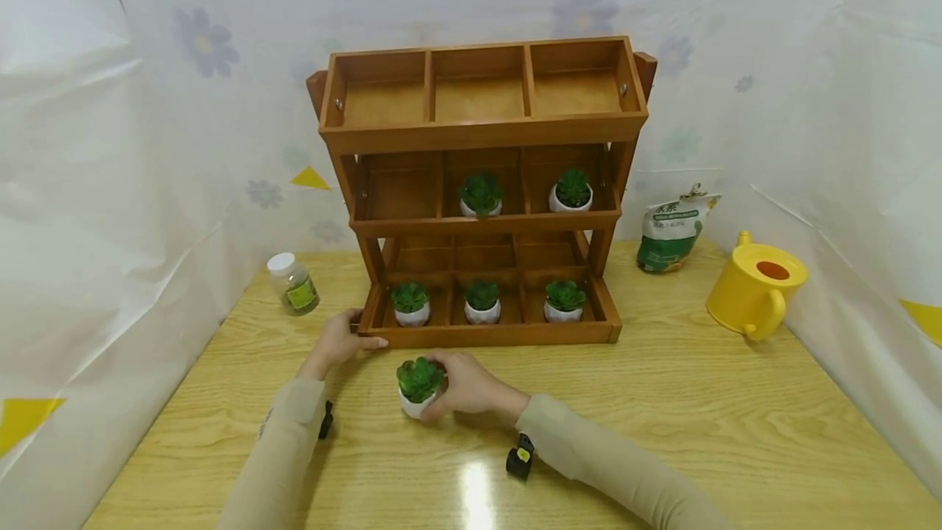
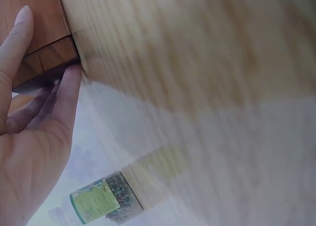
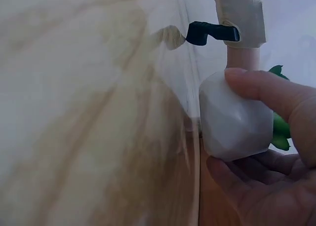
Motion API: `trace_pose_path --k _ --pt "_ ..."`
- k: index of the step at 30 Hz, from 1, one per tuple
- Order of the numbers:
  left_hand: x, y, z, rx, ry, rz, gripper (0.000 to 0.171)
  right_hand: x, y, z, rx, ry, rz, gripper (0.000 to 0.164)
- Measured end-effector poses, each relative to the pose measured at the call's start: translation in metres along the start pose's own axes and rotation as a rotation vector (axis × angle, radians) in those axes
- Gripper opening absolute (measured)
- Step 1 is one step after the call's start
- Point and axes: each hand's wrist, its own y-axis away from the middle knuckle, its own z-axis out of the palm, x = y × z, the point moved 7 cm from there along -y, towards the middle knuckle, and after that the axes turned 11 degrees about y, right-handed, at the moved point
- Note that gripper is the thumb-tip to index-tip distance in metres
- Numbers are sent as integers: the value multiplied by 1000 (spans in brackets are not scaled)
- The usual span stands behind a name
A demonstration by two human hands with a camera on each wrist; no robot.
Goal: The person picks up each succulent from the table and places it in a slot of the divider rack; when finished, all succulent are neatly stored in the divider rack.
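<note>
A small potted succulent (image 1: 418, 379) in a white pot is in my right hand (image 1: 469, 385), in front of the wooden plant shelf (image 1: 486, 337). In the right wrist view, thumb and fingers hold the faceted white pot (image 3: 234, 120) from both sides; its green leaves mostly hide behind the hand. My left hand (image 1: 338, 342) grips the lower left corner of the shelf. The left wrist view has the thumb (image 2: 19, 41) on the front board and the fingers around the side. Three more succulents stand in the bottom tier, and two in the middle tier's centre and right compartments.
A jar (image 1: 294, 285) with a white lid stands left of the shelf. To the right are a clipped green-and-white bag (image 1: 670, 235) and a yellow watering can (image 1: 754, 289). Patterned white sheeting (image 1: 162, 145) hangs behind and at both sides of the table (image 1: 662, 399).
</note>
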Motion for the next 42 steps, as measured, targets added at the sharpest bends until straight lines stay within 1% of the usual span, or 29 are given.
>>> trace_pose_path --k 7,12,17,24,28,32,34,37,40,42 --pt "2 0 0 4 0 20 70 -5 -1 -8 28 -50 -10 71" --pt "2 0 0 7 10 28 68 -13 -2 -20 65 -73 -22 70" --pt "3 0 0 8 20 21 68 -22 -3 -36 140 -64 -51 70" --pt "6 3 0 6 26 12 69 -30 -4 -58 253 -81 -54 68" --pt "4 3 -1 4 21 12 70 -35 -8 -66 285 -78 -44 69" --pt "3 3 -4 7 -22 17 70 -43 -15 -69 303 -48 -35 70" --pt "5 3 -4 11 -37 24 69 -49 -18 -72 319 -52 -50 68" --pt "8 4 -2 -4 -38 38 70 -58 -21 -76 353 -76 -76 66" --pt "8 4 -1 -2 -9 22 70 -67 -23 -83 404 -93 -106 64" --pt "8 5 0 -4 0 18 69 -72 -24 -88 452 -71 -120 63"
